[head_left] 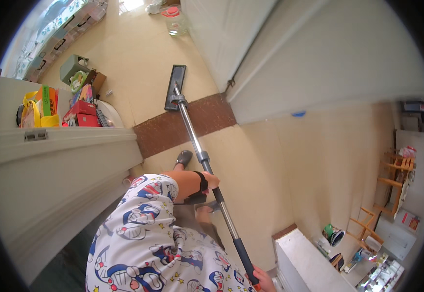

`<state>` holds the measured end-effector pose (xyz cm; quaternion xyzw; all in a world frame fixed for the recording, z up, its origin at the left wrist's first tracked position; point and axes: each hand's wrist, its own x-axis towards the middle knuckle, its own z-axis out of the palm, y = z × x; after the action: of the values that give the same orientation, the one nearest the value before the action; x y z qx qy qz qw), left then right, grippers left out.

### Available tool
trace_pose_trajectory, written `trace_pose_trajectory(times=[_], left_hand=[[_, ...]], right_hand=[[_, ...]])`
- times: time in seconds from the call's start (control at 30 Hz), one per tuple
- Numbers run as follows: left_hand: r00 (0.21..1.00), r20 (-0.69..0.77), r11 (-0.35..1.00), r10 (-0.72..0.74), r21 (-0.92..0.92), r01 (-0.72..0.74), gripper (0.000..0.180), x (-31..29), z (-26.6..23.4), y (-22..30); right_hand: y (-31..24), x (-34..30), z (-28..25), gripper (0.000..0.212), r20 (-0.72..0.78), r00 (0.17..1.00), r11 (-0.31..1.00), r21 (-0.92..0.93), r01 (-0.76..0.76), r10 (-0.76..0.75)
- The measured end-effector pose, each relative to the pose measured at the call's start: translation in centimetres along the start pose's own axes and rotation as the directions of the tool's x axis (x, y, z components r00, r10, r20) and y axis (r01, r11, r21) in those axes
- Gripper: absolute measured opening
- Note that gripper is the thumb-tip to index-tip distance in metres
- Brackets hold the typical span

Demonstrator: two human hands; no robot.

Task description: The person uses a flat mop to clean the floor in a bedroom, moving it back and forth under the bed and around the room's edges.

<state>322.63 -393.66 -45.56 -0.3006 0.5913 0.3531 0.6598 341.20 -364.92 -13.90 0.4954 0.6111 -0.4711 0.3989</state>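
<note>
A flat mop (192, 127) with a silver telescopic pole slants across the middle of the view. Its dark rectangular head (175, 87) rests on the beige floor just beyond a brown threshold strip. My left hand (212, 180), with a black strap around the wrist, is closed around the pole about midway along it. Lower down, my right hand (264, 281) grips the dark padded handle close to its end; part of that hand is cut off by the lower edge. My foot in a dark shoe (184, 158) stands left of the pole, before the threshold.
The brown threshold strip (163, 130) crosses the doorway between a white door frame (65, 151) and a white door (329, 63). Ahead stands a clear jar with a red lid (175, 23). Boxes and bags (83, 113) crowd the left; a low white-topped wall (304, 258) and wooden chairs (392, 182) lie right.
</note>
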Motion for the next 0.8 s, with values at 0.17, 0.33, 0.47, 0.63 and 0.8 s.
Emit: trace_pose_trajectory(times=[0.17,0.33,0.47,0.63,0.8], left_hand=[[0.891,0.369,0.963,0.265,-0.151,-0.224,0.039,1.5,18.4,0.8],[0.717,0.663,0.957,0.215,-0.289,-0.02,0.032,-6.0,32.7,3.3],[0.835,0.417,0.767,0.36,-0.642,-0.01,0.024,-12.7,38.4,5.1],[0.682,0.442,0.588,0.582,-0.808,0.022,0.018,-12.0,33.2,5.2],[0.746,0.26,0.459,0.613,-0.886,-0.068,0.021,-10.1,22.5,3.6]], right_hand=[[4.1,-9.4,-11.1,0.033,0.134,0.965,0.899,-0.353,0.26,-0.227],[7.6,-19.6,-19.2,0.033,-0.073,0.818,0.682,-0.597,0.423,-0.571],[10.3,-20.9,-28.7,0.033,-0.326,0.939,0.764,-0.632,-0.13,-0.11],[1.0,-22.8,-21.5,0.031,-0.298,0.935,0.756,-0.653,-0.053,-0.191],[-5.1,-19.9,-13.5,0.034,-0.113,0.958,0.643,-0.761,0.088,-0.265]])
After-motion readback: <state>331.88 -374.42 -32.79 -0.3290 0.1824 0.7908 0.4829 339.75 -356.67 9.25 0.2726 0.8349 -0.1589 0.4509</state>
